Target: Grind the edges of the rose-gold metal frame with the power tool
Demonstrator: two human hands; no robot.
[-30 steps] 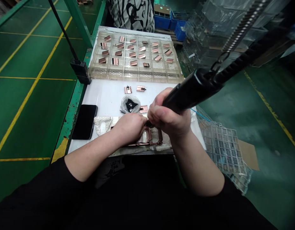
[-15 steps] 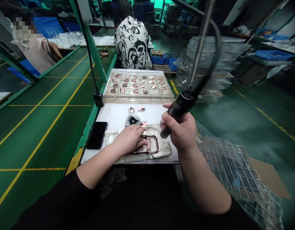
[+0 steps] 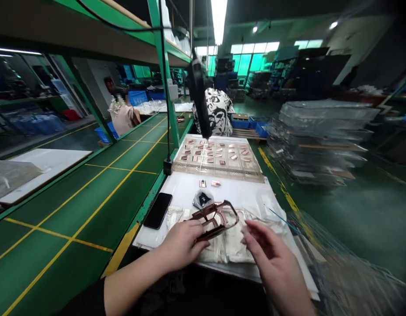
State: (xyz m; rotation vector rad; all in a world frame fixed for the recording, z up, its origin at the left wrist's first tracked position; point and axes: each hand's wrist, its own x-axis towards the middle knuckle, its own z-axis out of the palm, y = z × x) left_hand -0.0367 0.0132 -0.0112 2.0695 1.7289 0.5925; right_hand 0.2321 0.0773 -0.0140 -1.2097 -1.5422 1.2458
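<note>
My left hand (image 3: 181, 243) grips one end of a copper-coloured rectangular frame (image 3: 219, 229), raised and tilted over a whitish padded cloth (image 3: 235, 248). To the right of the frame, my right hand (image 3: 277, 256) is free, its thumb and fingers apart. An electric screwdriver (image 3: 200, 94) hangs upright above the far end of the table. Behind the frame sits a clear plastic bag (image 3: 196, 196) with small black pieces inside, too small to name. Beyond it lie two small copper-coloured parts, one on the left (image 3: 203, 183) and another on the right (image 3: 216, 183).
A divided clear tray (image 3: 219, 173) of copper-coloured pieces covers the table's far end. A black phone (image 3: 158, 210) lies at left, beside a green conveyor belt (image 3: 123, 175). Stacked clear trays (image 3: 317, 140) stand at right on the floor. Two other people sit further off.
My right hand has let go of the screwdriver, which now hangs farther away. My left hand has lifted and tilted the frame off the cloth. The head view has tipped upward.
</note>
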